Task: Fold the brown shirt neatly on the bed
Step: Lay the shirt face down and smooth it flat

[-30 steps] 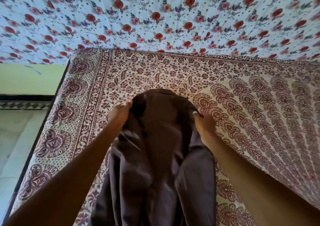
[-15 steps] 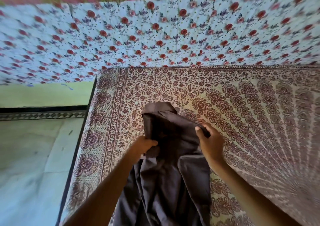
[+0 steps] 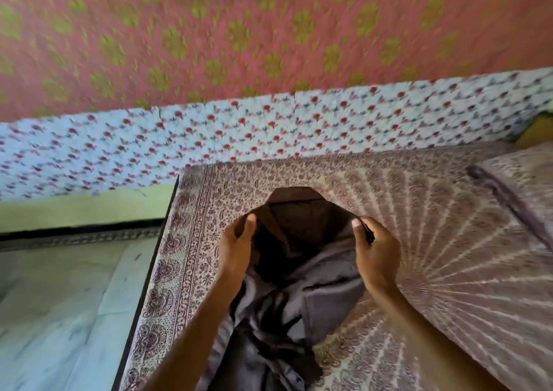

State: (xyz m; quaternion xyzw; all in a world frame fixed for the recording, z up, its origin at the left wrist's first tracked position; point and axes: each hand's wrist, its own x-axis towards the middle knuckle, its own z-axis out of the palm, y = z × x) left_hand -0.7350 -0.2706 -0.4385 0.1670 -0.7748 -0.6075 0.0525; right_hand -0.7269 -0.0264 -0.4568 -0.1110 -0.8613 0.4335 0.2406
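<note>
- Brown shirt (image 3: pixel 302 274), plain, dark in its folds.
- Bedspread (image 3: pixel 434 241): cream, printed with maroon paisley borders and a radiating fan motif.
- Cloth (image 3: pixel 269 130) behind: pale blue-white with small red flowers.
- Wall hanging (image 3: pixel 239 31): pink with green-yellow floral medallions.

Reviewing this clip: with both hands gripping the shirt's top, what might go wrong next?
The shirt is bunched and twisted below the left hand and right hand, so laying it down now would likely trap creases. It also lies near the bed's left edge, so the loose lower part may slide off.
</note>
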